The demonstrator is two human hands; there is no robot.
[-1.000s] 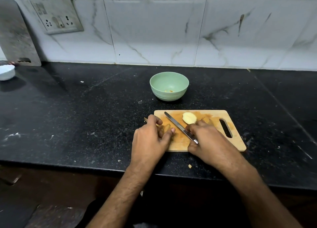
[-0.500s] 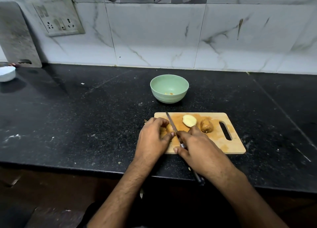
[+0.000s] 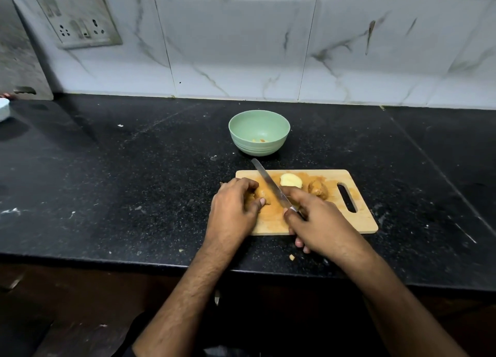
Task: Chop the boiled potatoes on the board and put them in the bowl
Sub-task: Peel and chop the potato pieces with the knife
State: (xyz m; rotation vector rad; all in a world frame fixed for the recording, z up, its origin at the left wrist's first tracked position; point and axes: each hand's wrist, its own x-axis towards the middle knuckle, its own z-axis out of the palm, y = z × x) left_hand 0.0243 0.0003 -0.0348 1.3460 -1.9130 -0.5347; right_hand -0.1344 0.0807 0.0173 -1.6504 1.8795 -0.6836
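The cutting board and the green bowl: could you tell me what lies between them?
In the head view, only the knife tip juts past the cutting board toward the bowl; otherwise bare counter.

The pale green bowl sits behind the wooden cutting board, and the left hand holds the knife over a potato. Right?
Not quite. The head view shows the right hand gripping the steel knife; the left hand steadies the brown potato. The pale green bowl does sit behind the wooden cutting board.

— Where are my hands?
— My left hand (image 3: 233, 212) sits left of centre, fingers curled down, thumb tucked to the right.
— And the other?
— My right hand (image 3: 319, 222) lies just right of it, fingers clenched, forearm running back to the near right.
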